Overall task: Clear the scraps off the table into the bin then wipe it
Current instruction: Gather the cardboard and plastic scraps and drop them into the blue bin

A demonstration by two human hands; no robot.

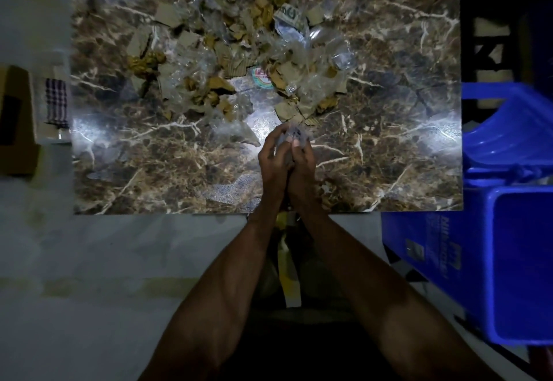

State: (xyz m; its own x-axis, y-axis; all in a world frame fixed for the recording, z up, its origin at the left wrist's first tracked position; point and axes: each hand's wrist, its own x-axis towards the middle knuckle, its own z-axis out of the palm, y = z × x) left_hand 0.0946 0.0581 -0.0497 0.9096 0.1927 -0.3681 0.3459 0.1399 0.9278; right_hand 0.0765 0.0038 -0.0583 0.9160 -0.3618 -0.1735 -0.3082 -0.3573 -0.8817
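Marble-look table (389, 141) fills most of the view, dark brown with pale veins and a couple of bright glare spots from the light. Room is pretty dim overall. Pale floor (89, 261) below the table's near edge. Off the left side there's a brown cardboard box (15, 117) on the floor and a checked cloth (56, 102) hanging just beside the table edge. On the right, tight against the table's corner, sits a blue plastic bin (520, 261) with its mouth open, plus more blue plastic (508, 129) behind it, can't really tell what that part is.

Scraps (239, 51) are piled in a loose heap across the middle and far half of the table: torn bits of cardboard, crumpled yellowish-brown paper, lots of clear plastic film, and a squashed clear bottle (296, 24) with a green and white label. A round label or lid (261, 77) with a red and green print lies near the centre of the mess.

Both arms reach in from the bottom, hands pressed together over the near-middle of the table. Left hand (273, 162) and right hand (302, 165) have fingers curled, jointly clutching a small wad of clear plastic (291, 137) at the fingertips. The wad is at the near edge of the pile.
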